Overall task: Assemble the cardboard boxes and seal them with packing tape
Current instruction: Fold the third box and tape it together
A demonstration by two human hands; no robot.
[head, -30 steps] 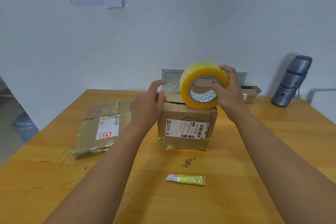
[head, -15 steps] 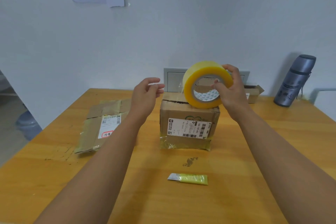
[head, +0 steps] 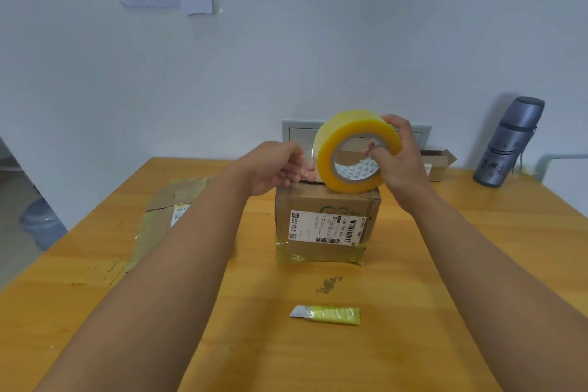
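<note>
Two hands are seen in the head view: the tape (head: 356, 151) is gripped by the right hand (head: 399, 165) above the box (head: 327, 219); the left hand (head: 276, 167) pinches at its edge. The film could fold onto itself if pulled askew.

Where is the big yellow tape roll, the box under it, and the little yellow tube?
tape roll (head: 327, 153), head view, on its yellow side face.
cardboard box (head: 321, 204), head view, on its front wall.
yellow tube (head: 334, 316), head view, on its middle.
</note>
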